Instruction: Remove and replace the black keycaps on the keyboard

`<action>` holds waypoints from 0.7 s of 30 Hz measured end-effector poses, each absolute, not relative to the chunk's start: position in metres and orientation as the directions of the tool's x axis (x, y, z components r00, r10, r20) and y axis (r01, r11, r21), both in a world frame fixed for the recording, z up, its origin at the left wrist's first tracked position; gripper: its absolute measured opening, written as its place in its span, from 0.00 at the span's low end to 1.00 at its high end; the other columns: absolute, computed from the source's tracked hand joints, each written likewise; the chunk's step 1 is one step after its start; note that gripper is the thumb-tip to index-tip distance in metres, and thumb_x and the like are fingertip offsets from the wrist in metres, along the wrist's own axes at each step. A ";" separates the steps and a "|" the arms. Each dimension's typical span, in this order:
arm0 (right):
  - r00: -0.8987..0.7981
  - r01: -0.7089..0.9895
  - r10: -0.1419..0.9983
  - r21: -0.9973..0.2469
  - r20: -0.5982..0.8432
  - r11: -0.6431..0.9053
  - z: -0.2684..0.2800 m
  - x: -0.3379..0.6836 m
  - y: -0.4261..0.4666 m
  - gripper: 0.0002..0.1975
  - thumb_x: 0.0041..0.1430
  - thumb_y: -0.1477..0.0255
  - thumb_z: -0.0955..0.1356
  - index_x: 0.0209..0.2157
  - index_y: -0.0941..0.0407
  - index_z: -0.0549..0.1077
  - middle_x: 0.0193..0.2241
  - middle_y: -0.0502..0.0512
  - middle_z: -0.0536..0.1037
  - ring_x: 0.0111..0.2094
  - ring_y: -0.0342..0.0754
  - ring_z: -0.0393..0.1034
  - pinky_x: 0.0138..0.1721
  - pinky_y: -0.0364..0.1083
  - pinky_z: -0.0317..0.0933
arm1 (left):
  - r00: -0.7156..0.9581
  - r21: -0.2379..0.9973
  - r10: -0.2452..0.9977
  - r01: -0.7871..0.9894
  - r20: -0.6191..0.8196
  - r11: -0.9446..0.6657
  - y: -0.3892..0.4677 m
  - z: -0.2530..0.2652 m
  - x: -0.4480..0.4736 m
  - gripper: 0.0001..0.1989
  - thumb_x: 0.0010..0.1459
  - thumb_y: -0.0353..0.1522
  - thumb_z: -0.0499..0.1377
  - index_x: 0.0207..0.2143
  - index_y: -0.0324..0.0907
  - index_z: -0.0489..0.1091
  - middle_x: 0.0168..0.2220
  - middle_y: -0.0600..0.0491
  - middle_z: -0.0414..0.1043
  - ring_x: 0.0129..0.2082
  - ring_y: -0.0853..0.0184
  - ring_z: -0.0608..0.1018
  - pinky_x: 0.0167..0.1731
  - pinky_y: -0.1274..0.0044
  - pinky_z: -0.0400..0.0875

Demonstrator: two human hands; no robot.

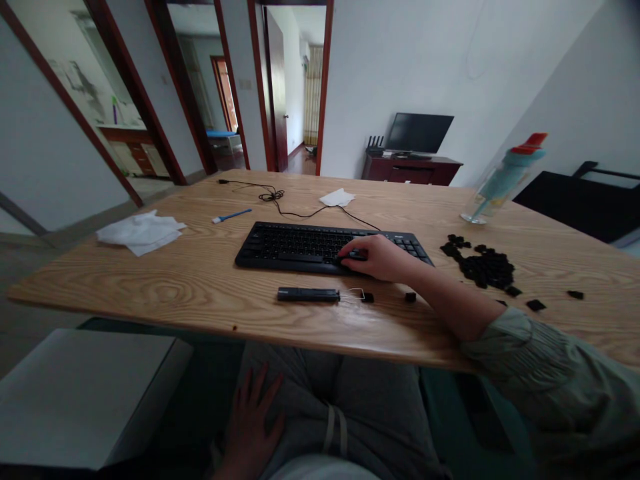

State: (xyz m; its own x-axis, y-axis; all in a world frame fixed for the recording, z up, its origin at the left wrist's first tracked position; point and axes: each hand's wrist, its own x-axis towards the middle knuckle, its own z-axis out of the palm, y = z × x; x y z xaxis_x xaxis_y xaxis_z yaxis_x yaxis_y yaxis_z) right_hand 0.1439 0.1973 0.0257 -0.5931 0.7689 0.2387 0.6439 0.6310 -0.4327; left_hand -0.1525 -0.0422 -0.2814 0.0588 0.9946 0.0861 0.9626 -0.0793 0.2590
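Note:
A black keyboard [290, 259] lies on the wooden table in front of me. My right hand [383, 259] rests over its right part, thumb and fingers drawn together at the lower row of keys. Whatever sits between those fingertips is too small and dark to make out. On my thigh lies my left hand [254, 417], fingers spread and holding nothing. Just in front of the keyboard is a black stick-like tool [307, 294] with a wire loop [356, 293] at its right end. One loose black keycap [368, 298] touches the loop, and another keycap [411, 297] lies farther right.
A pile of black keycaps [487, 267] spreads to the right of my forearm. Behind it stands a clear bottle [493, 190] with a red top. White tissues [143, 232], a blue brush [233, 215], a folded tissue [337, 197] and the coiled cable [271, 195] lie around the keyboard.

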 end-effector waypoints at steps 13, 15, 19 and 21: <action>-0.674 0.575 0.681 -0.375 0.286 0.727 0.024 0.146 0.199 0.10 0.60 0.72 0.69 0.41 0.54 0.82 0.41 0.54 0.83 0.41 0.49 0.76 0.46 0.48 0.68 | 0.069 0.254 0.990 0.962 0.120 -0.098 -0.043 -0.282 -0.153 0.28 0.61 0.35 0.57 0.64 0.50 0.66 0.72 0.50 0.50 0.72 0.47 0.48 0.65 0.53 0.54; -0.702 0.554 0.649 -0.346 0.294 0.757 0.024 0.146 0.199 0.10 0.61 0.72 0.69 0.42 0.54 0.82 0.41 0.54 0.83 0.41 0.49 0.76 0.47 0.47 0.68 | 0.069 0.250 0.990 0.963 0.122 -0.098 -0.043 -0.282 -0.153 0.29 0.60 0.34 0.57 0.64 0.50 0.66 0.72 0.50 0.50 0.72 0.47 0.48 0.65 0.53 0.54; -0.726 0.559 0.626 -0.287 0.285 0.778 0.028 0.145 0.196 0.11 0.61 0.73 0.68 0.42 0.55 0.82 0.42 0.55 0.83 0.42 0.49 0.76 0.47 0.47 0.68 | 0.062 0.245 0.992 0.966 0.110 -0.088 -0.043 -0.283 -0.153 0.29 0.61 0.35 0.57 0.65 0.50 0.65 0.72 0.50 0.51 0.72 0.47 0.50 0.65 0.53 0.54; -0.732 0.569 0.625 -0.260 0.271 0.780 0.029 0.144 0.195 0.11 0.61 0.74 0.68 0.42 0.55 0.82 0.43 0.55 0.83 0.42 0.50 0.76 0.48 0.47 0.68 | 0.063 0.247 0.992 0.965 0.113 -0.090 -0.042 -0.283 -0.153 0.28 0.60 0.35 0.57 0.64 0.51 0.66 0.72 0.50 0.51 0.71 0.47 0.50 0.65 0.53 0.55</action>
